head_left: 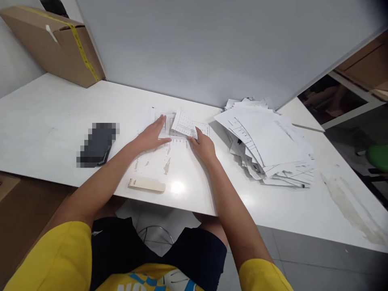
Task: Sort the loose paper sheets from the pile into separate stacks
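A white sheet printed with table lines [189,124] lies on the desk before me, with one part of it folded up and over. My left hand [152,134] rests on the left side of the paper, thumb apart from the stretched fingers. At the right edge of the fold, my right hand [203,145] pinches the paper between thumb and finger. Closer to me, near the desk's front edge, lies a flat cream-coloured strip [147,185], touched by neither hand.
A tall, uneven stack of printed papers [273,139] stands to the right on the white desk [45,121]. On the left is a dark pixelated object [98,143]. A cardboard box [65,46] with yellow tape leans behind it. A grey panel [197,48] borders the back.
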The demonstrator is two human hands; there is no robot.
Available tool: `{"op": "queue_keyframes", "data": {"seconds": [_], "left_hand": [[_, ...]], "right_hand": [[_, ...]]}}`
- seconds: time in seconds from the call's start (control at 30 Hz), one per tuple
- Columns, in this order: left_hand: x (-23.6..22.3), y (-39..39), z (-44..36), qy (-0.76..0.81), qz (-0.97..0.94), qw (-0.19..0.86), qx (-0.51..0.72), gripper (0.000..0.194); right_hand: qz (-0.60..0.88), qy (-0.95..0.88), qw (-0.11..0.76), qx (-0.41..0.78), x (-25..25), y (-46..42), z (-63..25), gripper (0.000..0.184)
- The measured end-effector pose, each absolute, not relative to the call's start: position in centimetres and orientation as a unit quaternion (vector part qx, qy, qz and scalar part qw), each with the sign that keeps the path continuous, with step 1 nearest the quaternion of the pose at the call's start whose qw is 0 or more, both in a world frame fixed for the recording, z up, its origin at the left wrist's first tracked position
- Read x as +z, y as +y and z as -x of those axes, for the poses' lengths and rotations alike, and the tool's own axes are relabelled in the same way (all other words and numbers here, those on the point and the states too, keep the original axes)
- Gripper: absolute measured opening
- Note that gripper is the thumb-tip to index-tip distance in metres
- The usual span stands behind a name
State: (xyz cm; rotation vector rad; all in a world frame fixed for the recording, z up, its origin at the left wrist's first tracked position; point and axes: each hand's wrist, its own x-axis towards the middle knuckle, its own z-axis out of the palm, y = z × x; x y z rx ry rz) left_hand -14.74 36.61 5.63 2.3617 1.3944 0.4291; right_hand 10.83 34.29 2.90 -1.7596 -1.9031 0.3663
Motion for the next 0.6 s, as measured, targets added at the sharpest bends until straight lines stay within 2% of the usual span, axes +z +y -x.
{"op": "queue_keyframes", "data": {"seconds": [0.17, 0.33, 0.47, 0.6], "left_hand": [[5.5, 36.4, 14.0, 0.575, -0.765, 0.23, 0.179, 0.086], [5.4, 36.3, 13.2, 0.539, -0.697, 0.363, 0.304, 0.072], [5.7, 36.3, 12.9, 0.524, -0.628, 0.411, 0.404, 0.076], [5.9, 36.3, 13.1, 0.548, -0.597, 0.412, 0.416, 0.075]], "right_hand": [[0.648, -0.672, 0.318, 0.165, 2.7, 34.3, -11.2, 0.059], [0.612, -0.678, 0.363, 0.187, 2.8, 34.2, -11.1, 0.053], [0.612, -0.677, 0.358, 0.198, 3.0, 34.0, -10.9, 0.055], [0.583, -0.694, 0.369, 0.207, 3.5, 33.6, -10.6, 0.06]]}}
